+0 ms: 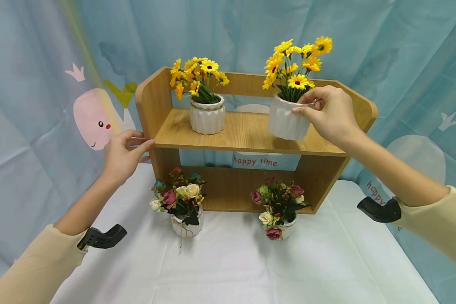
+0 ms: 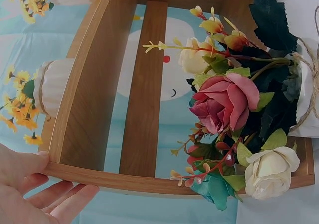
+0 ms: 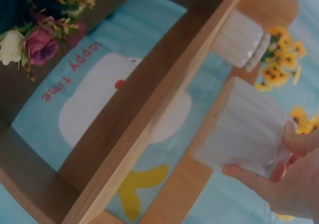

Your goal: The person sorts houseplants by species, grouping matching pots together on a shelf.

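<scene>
My right hand (image 1: 332, 112) pinches the rim of a white ribbed flowerpot (image 1: 287, 120) with yellow daisies (image 1: 289, 67). In the right wrist view this pot (image 3: 244, 129) hangs above the upper board, apart from it. My left hand (image 1: 121, 156) grips the left side of a two-tier wooden shelf (image 1: 247, 131), thumb at the front edge and fingers outside, as the left wrist view shows. A second daisy pot (image 1: 207, 116), with twine round its rim, stands on the upper board at left.
Two white pots of mixed roses, a left one (image 1: 188, 226) and a right one (image 1: 286, 228), stand before the lower tier on the white tablecloth (image 1: 228, 270). Behind the shelf hangs a blue printed curtain (image 1: 251, 33).
</scene>
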